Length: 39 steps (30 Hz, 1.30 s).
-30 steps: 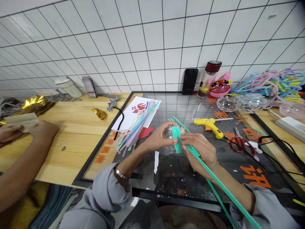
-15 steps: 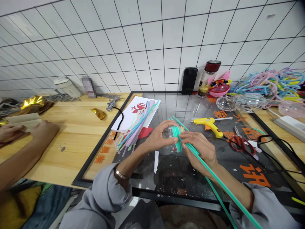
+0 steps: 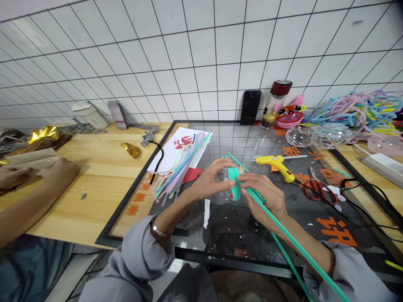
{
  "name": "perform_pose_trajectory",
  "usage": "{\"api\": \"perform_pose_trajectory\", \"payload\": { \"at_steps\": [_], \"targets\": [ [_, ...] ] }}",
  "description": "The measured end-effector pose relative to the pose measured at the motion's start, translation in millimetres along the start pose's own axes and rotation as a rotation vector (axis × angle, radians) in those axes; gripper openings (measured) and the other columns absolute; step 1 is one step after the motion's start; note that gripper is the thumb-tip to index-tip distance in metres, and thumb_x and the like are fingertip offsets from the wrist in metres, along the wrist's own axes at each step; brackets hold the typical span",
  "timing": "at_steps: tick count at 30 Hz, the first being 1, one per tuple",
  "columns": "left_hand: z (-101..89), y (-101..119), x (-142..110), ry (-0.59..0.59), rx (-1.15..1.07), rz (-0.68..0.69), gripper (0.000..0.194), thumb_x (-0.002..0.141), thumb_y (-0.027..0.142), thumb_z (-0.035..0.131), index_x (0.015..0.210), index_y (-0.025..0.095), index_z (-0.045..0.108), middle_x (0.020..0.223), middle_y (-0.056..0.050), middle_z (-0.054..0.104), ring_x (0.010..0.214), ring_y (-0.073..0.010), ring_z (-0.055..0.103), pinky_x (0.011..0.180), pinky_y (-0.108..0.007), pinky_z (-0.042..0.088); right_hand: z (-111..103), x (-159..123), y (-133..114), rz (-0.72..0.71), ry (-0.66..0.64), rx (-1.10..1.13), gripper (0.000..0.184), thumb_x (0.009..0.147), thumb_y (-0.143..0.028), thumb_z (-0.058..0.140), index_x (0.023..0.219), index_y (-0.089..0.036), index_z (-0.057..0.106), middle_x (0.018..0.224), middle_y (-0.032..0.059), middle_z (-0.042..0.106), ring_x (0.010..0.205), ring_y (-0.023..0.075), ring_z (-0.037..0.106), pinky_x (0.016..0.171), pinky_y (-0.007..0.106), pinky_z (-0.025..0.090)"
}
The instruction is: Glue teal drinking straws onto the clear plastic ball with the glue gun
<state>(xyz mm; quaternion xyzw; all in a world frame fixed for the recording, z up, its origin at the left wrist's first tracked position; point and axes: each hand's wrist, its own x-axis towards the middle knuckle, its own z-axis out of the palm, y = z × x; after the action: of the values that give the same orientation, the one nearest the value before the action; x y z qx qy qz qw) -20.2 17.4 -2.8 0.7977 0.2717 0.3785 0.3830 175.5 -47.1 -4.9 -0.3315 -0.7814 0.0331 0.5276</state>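
In the head view, my left grip (image 3: 211, 180) curls round a clear, rounded plastic ball (image 3: 222, 191), partly finger-hidden, over the dark glossy worktop (image 3: 220, 235). My right grip (image 3: 266, 195) pinches long mint-green strips (image 3: 310, 259) beside it, their lower ends cut off. Both hands barely differ from a second ago. A yellow glue gun (image 3: 274, 161) lies just beyond my right grip.

Above the black-framed worktop (image 3: 222, 136), one green-wrapped clear ball (image 3: 235, 193) is held by one left hand (image 3: 210, 180) and one right hand (image 3: 271, 193); toward the right edge, one yellow glue gun (image 3: 273, 160) and one pair of scissors (image 3: 315, 181) are counted; by the back edge, one black phone (image 3: 251, 108), one lidded bottle (image 3: 273, 108) and one pink ornament (image 3: 290, 118); near the back left corner, one white sheet (image 3: 168, 147).
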Motion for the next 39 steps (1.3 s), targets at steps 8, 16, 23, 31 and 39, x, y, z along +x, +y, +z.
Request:
{"api": "perform_pose_trajectory", "payload": {
  "at_steps": [8,16,23,31,39],
  "targets": [
    [-1.8,0.6,0.0,-0.027,0.049,-0.020,0.038,0.086,0.036,0.067,0.121,0.022,0.060,0.130,-0.011,0.060,0.128,-0.0259,0.052,0.114,-0.045,0.037,0.8,-0.2,1.3,0.010,0.005,-0.002,0.017,0.084,-0.011,0.060,0.096,-0.022,0.066,0.099,0.0069,0.075,0.097,0.0209,0.071,0.088,0.040,0.057],
    [-2.3,1.5,-0.7,-0.072,0.106,-0.032,0.071,0.067,0.049,0.083,0.126,0.023,0.054,0.135,-0.013,0.054,0.134,-0.0313,0.046,0.116,-0.050,0.034,0.0,-0.1,1.0,0.000,-0.006,0.001,0.019,0.084,-0.009,0.060,0.098,-0.021,0.064,0.100,0.0084,0.073,0.100,0.0208,0.069,0.088,0.040,0.056],
    [-0.9,5.0,-1.0,-0.082,0.210,-0.039,0.086,0.055,0.049,0.090,0.127,0.022,0.051,0.148,-0.018,0.041,0.142,-0.0356,0.037,0.117,-0.054,0.032,0.8,0.1,-0.7,-0.015,-0.005,0.002,0.019,0.083,-0.007,0.060,0.098,-0.020,0.063,0.099,0.0084,0.073,0.099,0.0202,0.069,0.089,0.039,0.056],
    [0.4,8.1,-1.6,-0.050,0.249,0.045,0.073,0.063,0.037,0.085,0.125,0.021,0.050,0.131,-0.013,0.058,0.125,-0.0327,0.055,0.110,-0.049,0.041,1.8,-4.1,0.2,-0.027,-0.019,0.018,0.024,0.083,-0.006,0.061,0.102,-0.020,0.061,0.103,0.0092,0.071,0.103,0.0216,0.067,0.090,0.042,0.055],
    [2.4,5.8,-2.6,-0.029,0.218,0.077,0.069,0.065,0.033,0.082,0.124,0.019,0.049,0.129,-0.013,0.059,0.122,-0.0304,0.057,0.107,-0.047,0.044,1.2,-2.4,-2.1,-0.027,-0.033,0.013,0.022,0.085,-0.008,0.060,0.103,-0.021,0.062,0.103,0.0088,0.072,0.102,0.0212,0.068,0.090,0.042,0.055]
  ]
}}
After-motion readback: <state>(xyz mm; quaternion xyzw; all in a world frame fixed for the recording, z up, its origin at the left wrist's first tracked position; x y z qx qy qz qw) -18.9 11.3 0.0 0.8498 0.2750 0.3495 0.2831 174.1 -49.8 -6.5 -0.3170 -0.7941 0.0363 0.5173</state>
